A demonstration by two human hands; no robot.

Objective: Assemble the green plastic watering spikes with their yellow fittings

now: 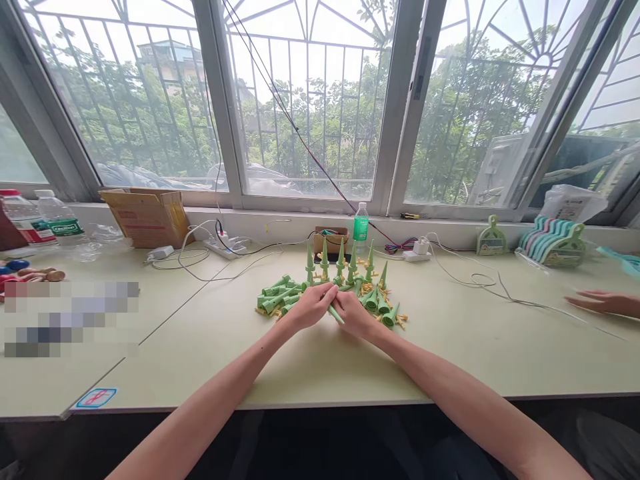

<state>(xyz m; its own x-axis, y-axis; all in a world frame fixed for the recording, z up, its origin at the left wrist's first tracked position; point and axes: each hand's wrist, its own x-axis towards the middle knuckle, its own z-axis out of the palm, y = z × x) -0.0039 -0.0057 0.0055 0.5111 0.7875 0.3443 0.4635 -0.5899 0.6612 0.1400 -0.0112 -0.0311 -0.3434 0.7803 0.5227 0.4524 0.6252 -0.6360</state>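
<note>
Daylight is pouring through wide windows point(150, 100) with white metal grilles point(310, 39), and green trees point(465, 133) are showing beyond the glass. A pale counter point(475, 347) is running along below the white sill point(280, 220), joining another section at left.

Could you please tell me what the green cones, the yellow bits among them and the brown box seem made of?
The green cones look like moulded plastic: uniform colour, smooth matte surfaces. The yellow bits are probably plastic, though too small to confirm. The brown box is cardboard, by its dull folded flaps.
</note>
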